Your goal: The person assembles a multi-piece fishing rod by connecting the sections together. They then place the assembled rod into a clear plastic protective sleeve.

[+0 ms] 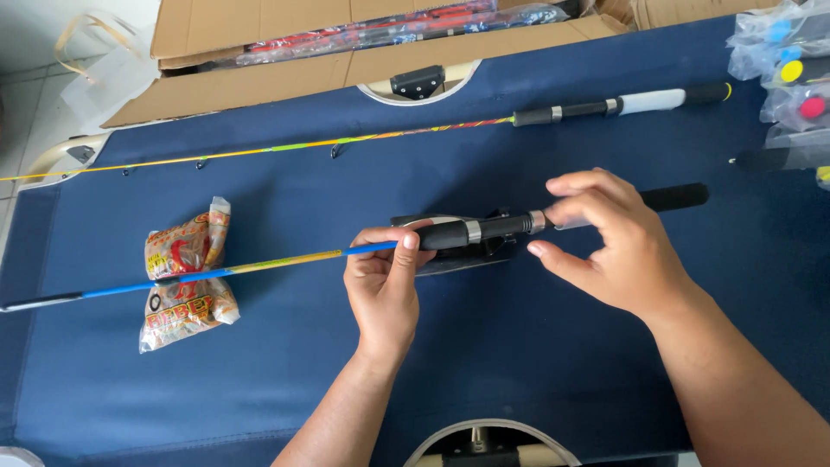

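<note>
Running off the left edge of the blue cot (519,363), a blue rod (199,275) lies across a snack bag (184,277) and leads right to a black grip. Open blue cloth spreads below the bag. The left hand (385,281) is clamped on the rod just where the blank meets the grip, thumb on top. The right hand (605,242) pinches the reel seat (510,227) with fingertips, other fingers spread; the butt sticks out beyond it. Above, well apart, a yellow rod (346,138) lies along the far edge beside a carton (259,82). Clear bags (791,69) crowd the right corner.
</note>
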